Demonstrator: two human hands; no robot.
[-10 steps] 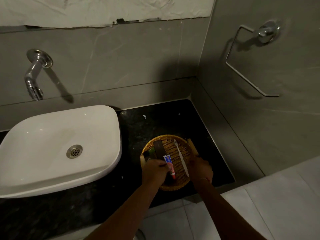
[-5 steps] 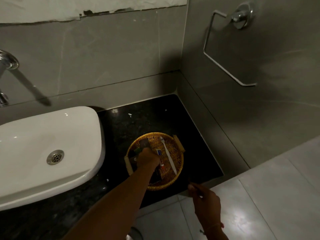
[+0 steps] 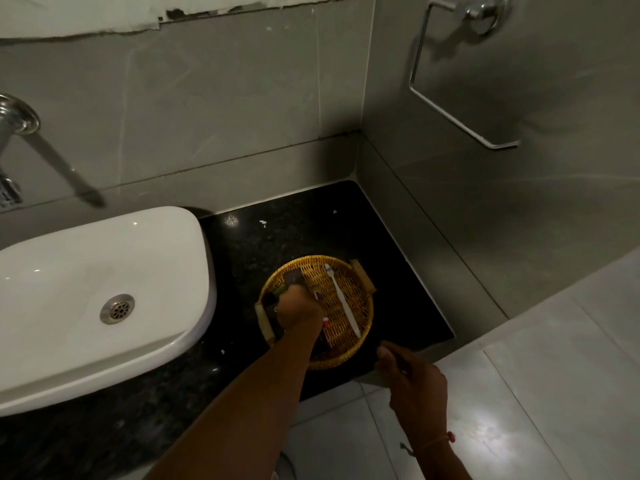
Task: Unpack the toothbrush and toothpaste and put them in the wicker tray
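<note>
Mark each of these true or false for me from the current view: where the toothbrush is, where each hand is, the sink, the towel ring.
1. The white toothbrush lies inside the wicker tray. True.
2. The right hand is inside the tray. False: it is off the tray, near the front edge of the black counter.
3. The left hand is over the tray, partly covering the toothpaste. True.
4. The tray sits in the white sink. False: it stands on the counter to the right of the sink.
5. A towel hangs from the towel ring. False: the ring is bare.
</note>
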